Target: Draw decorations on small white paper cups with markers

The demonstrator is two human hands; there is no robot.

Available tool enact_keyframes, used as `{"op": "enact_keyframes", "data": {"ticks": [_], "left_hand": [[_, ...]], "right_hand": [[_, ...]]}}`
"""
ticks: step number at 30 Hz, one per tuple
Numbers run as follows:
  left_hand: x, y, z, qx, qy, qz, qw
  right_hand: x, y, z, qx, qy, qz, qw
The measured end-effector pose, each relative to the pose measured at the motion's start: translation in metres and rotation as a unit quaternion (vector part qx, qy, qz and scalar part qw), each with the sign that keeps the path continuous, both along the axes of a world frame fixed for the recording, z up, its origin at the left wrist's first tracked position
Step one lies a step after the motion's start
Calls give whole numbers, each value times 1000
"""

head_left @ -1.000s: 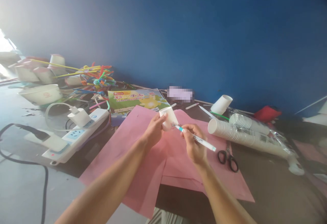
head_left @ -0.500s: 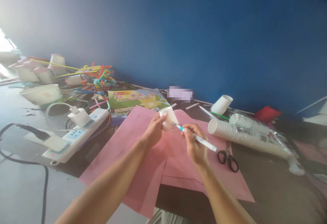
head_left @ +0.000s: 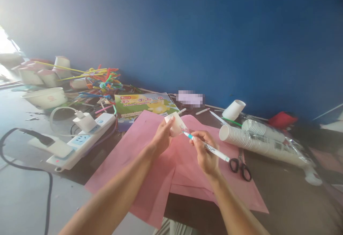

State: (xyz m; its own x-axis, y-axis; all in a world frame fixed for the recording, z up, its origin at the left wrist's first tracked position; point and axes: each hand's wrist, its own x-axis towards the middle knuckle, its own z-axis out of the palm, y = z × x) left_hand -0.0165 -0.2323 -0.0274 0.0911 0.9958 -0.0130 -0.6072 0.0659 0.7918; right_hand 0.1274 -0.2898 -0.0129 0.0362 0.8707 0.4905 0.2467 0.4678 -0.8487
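My left hand (head_left: 163, 133) is closed around a white paper cup (head_left: 175, 125), tilted above the pink paper (head_left: 134, 145). A small drawing with pinkish lines shows on the cup's side. Between the fingers of my right hand (head_left: 205, 151) is a white acrylic marker (head_left: 215, 151) with a teal band. Its tip is at the cup's surface, close to the drawing; whether it touches I cannot tell. Black-handled scissors (head_left: 240, 167) lie just right of my right hand, on the edge of the pink paper.
A sleeve of stacked paper cups (head_left: 257, 140) and a single cup (head_left: 234, 109) lie at right. A power strip (head_left: 80, 142) with plugs and cables occupies the left. Behind are a craft-paper pack (head_left: 144, 104), pipe cleaners (head_left: 104, 79) and a bowl (head_left: 44, 98), before a blue wall (head_left: 214, 38).
The cup has turned in my left hand, so more of its drawing shows. The marker stays at the cup, its tip slightly lower. The whole view has shifted a little.
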Motion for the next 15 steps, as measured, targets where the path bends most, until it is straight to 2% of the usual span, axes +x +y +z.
{"op": "enact_keyframes", "data": {"ticks": [6, 9, 15], "left_hand": [[-3, 2, -5, -23, -7, -23, 999], [-6, 4, -6, -50, -34, -50, 997], [-9, 8, -8, -41, -64, -93, 993]], "right_hand": [[1, -1, 1, 9, -8, 35, 999], [2, 2, -1, 4, -1, 30, 1000], [6, 9, -5, -19, 41, 9, 999]]}}
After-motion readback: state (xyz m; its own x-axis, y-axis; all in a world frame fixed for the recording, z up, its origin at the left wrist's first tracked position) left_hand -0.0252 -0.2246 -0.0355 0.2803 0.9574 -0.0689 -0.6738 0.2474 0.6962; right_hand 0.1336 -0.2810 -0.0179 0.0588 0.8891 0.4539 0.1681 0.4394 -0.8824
